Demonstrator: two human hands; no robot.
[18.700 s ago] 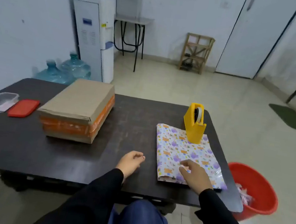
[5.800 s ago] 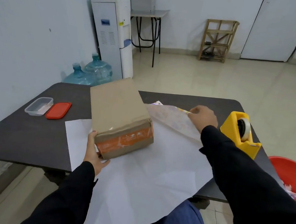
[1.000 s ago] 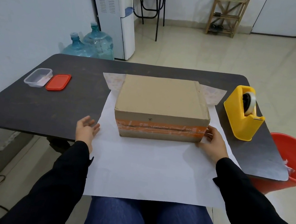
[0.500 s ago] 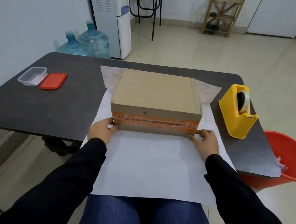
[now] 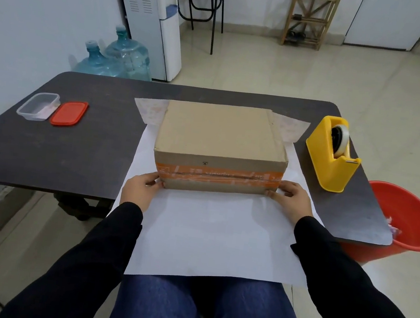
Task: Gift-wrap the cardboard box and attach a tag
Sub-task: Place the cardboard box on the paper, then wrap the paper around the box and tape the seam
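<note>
Now the brown cardboard box with an orange tape band on its near face [image 5: 220,131] lies flat in the middle of a large white sheet of wrapping paper [image 5: 215,234]. The sheet is spread plain side up on the dark tabletop [image 5: 75,157] and hangs over the near edge onto the person's lap. I think the box is centred so that the paper can fold up evenly on both sides. At the far edge the paper shows its printed side to the left and right of the box.

The left hand [image 5: 140,189] is at the near-left bottom corner of the box and the right hand [image 5: 293,200] at the near-right one. Both have bent fingers, with the tips where box meets paper. I cannot tell if they pinch the paper or only press it. My judgement is that they square the box before the near flap is lifted.

A yellow tape dispenser [image 5: 331,161] stands just right of the paper, handy for sealing. A clear plastic tub [image 5: 38,106] and a red lid [image 5: 69,113] lie well apart on the left.
</note>
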